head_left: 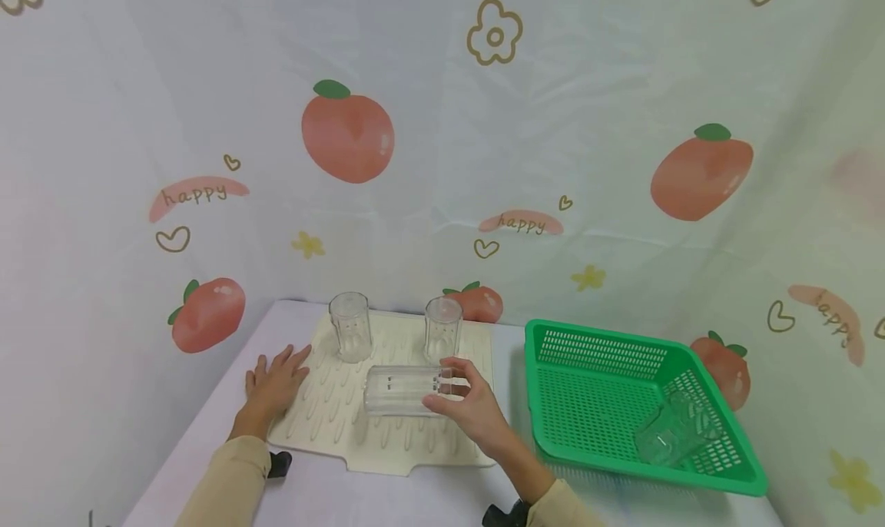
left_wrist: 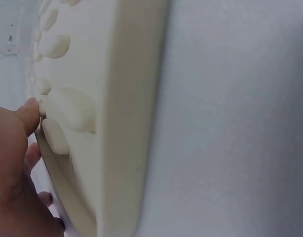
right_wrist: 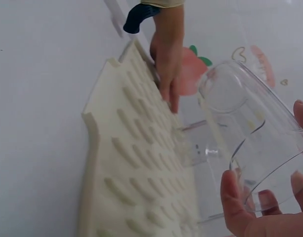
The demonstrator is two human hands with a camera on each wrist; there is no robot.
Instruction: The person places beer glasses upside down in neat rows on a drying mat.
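Observation:
My right hand (head_left: 477,412) grips a clear drinking glass (head_left: 397,391) near one end, thumb on the near side and fingers on the far side. The glass lies sideways in the grip, over the cream drying mat (head_left: 380,458); the right wrist view shows this glass (right_wrist: 255,123) close up, held above the ridges. On the mat's left edge rests my left hand (head_left: 274,385), its fingers spread and holding nothing. Toward the back of the mat stand two more clear glasses, one at the left (head_left: 351,327) and one at the right (head_left: 442,329).
A green plastic basket (head_left: 535,389) with slotted walls sits to the right of the mat. Inside, at its right end, lies another clear glass (head_left: 667,435), tipped over. Behind the white table (head_left: 429,500) hangs a fruit-printed curtain (head_left: 429,89).

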